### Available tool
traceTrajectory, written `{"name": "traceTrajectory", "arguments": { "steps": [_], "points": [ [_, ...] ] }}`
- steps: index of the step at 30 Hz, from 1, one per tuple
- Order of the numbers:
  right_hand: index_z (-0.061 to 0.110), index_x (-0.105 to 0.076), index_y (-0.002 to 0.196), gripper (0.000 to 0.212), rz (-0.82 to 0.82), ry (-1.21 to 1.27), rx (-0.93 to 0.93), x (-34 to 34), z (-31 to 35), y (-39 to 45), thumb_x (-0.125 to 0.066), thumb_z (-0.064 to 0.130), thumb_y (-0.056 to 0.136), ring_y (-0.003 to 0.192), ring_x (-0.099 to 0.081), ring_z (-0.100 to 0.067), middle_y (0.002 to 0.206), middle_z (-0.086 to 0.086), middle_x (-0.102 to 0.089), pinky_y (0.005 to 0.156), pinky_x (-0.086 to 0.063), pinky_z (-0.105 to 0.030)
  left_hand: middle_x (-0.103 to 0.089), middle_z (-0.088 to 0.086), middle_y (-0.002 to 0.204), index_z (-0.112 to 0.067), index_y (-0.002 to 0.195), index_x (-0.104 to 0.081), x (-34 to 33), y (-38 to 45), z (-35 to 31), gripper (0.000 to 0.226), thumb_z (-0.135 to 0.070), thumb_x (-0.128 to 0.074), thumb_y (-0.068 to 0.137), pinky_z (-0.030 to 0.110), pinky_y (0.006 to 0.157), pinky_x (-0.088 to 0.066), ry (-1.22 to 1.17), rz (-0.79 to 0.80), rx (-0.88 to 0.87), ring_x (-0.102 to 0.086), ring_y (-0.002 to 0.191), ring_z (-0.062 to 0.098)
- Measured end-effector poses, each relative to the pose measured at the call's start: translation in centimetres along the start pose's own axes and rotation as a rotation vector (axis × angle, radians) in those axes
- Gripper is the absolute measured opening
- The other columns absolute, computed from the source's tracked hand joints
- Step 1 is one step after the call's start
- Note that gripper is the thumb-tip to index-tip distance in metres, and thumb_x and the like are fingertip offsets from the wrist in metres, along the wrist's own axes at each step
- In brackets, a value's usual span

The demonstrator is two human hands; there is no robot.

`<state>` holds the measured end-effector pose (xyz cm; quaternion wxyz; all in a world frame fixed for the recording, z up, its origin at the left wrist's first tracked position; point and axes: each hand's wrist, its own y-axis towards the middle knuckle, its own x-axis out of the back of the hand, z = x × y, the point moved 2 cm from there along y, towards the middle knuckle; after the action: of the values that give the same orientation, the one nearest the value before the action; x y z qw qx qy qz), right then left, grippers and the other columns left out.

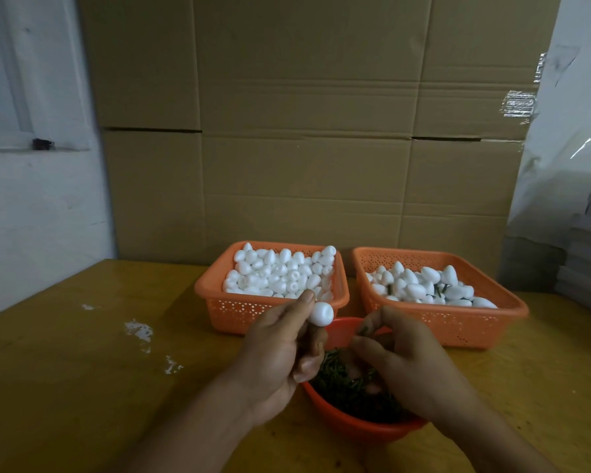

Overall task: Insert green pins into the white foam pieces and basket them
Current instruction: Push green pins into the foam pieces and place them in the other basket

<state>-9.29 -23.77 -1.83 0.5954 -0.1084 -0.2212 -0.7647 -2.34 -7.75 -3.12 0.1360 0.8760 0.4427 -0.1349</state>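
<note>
Front centre: the red bowl (352,426) of green pins (342,387) sits at the near table edge, with the left hand (280,356) and right hand (403,363) over it, so little of its mouth is uncovered.
Behind the bowl: two orange baskets stand side by side, the left basket (219,302) heaped with foam pieces (280,273) above its rim, the right basket (485,326) filled lower.
Between the baskets: a narrow gap.
Left: bare wooden table (65,353), marked only by flat white scraps (139,331).
Back: stacked cardboard boxes (304,131) wall off the far edge, just behind the baskets.
Far right: grey stacked sheets (584,261) and plastic sheeting (567,131) close that side.
</note>
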Motion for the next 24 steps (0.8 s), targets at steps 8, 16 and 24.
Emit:
{"name": "traceTrajectory", "arguments": {
  "steps": [8, 16, 24],
  "points": [
    [0.012, -0.070, 0.065, 0.023, -0.141, 0.428, 0.153, 0.1, 1.3, -0.8, -0.071, -0.007, 0.079, 0.048, -0.052, -0.011, 0.057, -0.009, -0.062, 0.047, -0.043, -0.018, -0.048, 0.005, 0.056, 0.002, 0.116, -0.055, 0.0, 0.0, 0.2, 0.054, -0.044, -0.058, 0.089, 0.020, 0.037, -0.024, 0.008, -0.018, 0.015, -0.035, 0.038, 0.010],
    [0.010, -0.081, 0.081, 0.023, -0.073, 0.478, 0.170, -1.1, 1.4, -1.1, -0.081, 0.026, 0.064, 0.054, -0.058, -0.019, 0.067, -0.017, -0.069, 0.053, -0.050, -0.023, -0.043, 0.007, 0.052, -0.007, 0.086, -0.062, -0.1, -0.1, 0.1, 0.040, -0.045, -0.054, 0.095, 0.020, 0.036, -0.020, 0.053, 0.002, -0.027, -0.030, 0.035, 0.011],
    [0.015, -0.083, 0.086, 0.024, -0.124, 0.464, 0.176, -1.4, 1.8, -1.4, -0.075, 0.029, 0.068, 0.052, -0.051, -0.015, 0.057, -0.012, -0.064, 0.050, -0.044, -0.020, -0.043, 0.007, 0.052, -0.007, 0.086, -0.060, -0.2, -0.1, 0.1, 0.041, -0.047, -0.055, 0.093, 0.020, 0.036, -0.021, 0.053, 0.002, -0.036, -0.030, 0.035, 0.011]
  ]
}}
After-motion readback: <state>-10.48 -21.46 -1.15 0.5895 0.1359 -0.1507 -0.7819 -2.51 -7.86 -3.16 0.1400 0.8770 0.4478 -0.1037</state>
